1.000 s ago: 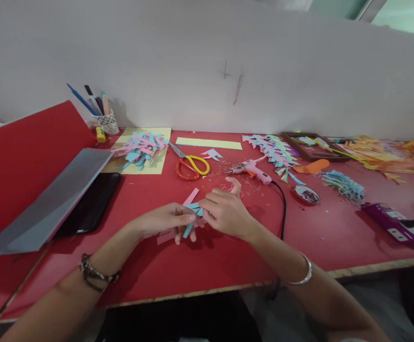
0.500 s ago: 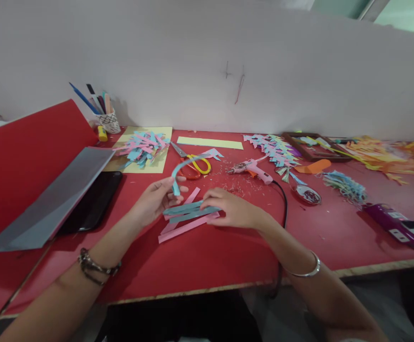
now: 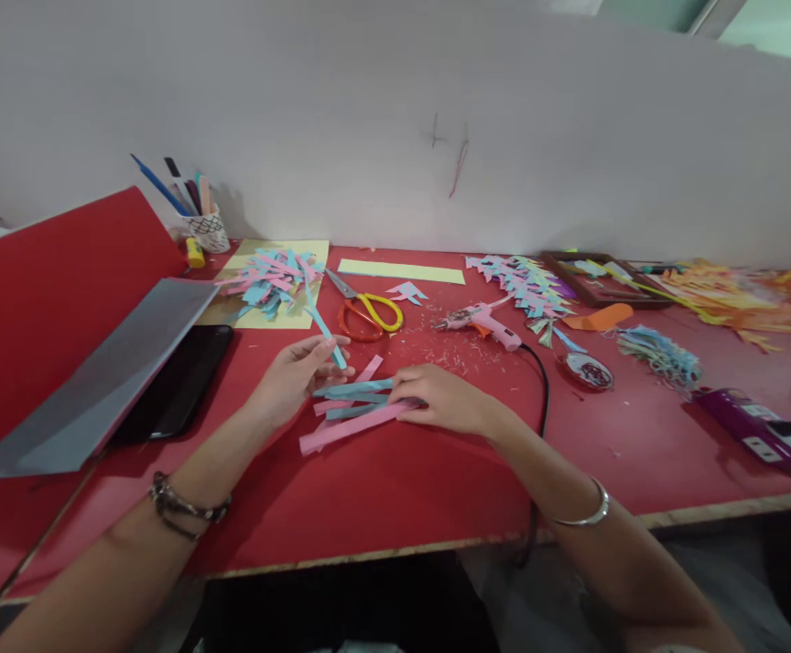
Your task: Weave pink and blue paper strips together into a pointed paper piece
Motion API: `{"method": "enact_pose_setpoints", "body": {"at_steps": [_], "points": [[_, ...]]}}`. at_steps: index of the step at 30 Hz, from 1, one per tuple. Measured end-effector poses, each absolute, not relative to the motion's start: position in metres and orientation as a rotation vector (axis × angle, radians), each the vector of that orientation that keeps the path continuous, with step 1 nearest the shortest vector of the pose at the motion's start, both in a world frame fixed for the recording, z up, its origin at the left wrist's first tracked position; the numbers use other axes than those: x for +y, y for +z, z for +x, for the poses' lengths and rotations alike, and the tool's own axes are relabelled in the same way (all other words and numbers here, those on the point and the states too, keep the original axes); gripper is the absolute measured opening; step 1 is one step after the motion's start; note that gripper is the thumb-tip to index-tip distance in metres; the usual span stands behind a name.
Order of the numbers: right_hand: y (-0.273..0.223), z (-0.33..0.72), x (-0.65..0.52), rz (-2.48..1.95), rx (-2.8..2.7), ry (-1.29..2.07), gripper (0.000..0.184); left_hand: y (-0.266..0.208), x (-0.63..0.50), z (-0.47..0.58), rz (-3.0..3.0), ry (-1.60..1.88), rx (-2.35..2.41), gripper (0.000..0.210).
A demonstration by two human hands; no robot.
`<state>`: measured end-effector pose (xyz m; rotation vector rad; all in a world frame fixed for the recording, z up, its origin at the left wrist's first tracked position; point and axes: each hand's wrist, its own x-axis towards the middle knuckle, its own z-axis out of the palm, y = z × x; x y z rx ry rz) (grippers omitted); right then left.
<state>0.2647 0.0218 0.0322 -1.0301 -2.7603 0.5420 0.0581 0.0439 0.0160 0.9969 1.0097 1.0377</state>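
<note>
A light blue paper strip (image 3: 323,325) is pinched between the thumb and fingers of my left hand (image 3: 297,374), pointing up and away. My right hand (image 3: 440,397) closes on the right end of a pink paper strip (image 3: 355,427), whose free end reaches left and looks slightly raised. Behind it lie several blue paper strips (image 3: 355,390) and other pink ones, loosely overlapping between my hands. The right fingertips are partly hidden. Scissors (image 3: 372,313) with red and yellow handles lie just beyond my left hand.
A pink glue gun (image 3: 483,323) with a black cord (image 3: 545,390) lies beyond my right hand. A heap of cut strips (image 3: 273,283) rests on yellow paper. A dark tablet-like slab (image 3: 178,390), grey sheet (image 3: 116,376) and pen cup (image 3: 209,231) are left; a purple power strip (image 3: 753,426) is right.
The blue strip in my left hand swung from curving rightward over the scissors to pointing up and left. My right fingers shifted onto the pink strip, and its left end moved up a little.
</note>
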Motion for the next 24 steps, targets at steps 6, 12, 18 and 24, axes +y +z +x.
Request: {"method": "enact_pose_setpoints", "body": {"at_steps": [6,12,18,24], "points": [[0.0318,0.2681,0.0244,-0.981,-2.663,0.577,0.017,0.0183,0.0429,0.0585,1.040,1.013,1.101,0.040],[0.0351,0.2685,0.0244,-0.969,-2.265,0.681,0.010,0.0187,0.0419,0.0584,1.047,1.045,1.125,0.038],[0.0347,0.2676,0.0246,-0.917,-1.870,1.028,0.015,0.0169,0.0419,0.0578,1.095,1.026,1.093,0.037],[0.0358,0.2616,0.0198,-0.772,-1.563,1.387,0.027,0.0157,0.0444,0.0585,1.110,0.985,1.145,0.038]]}}
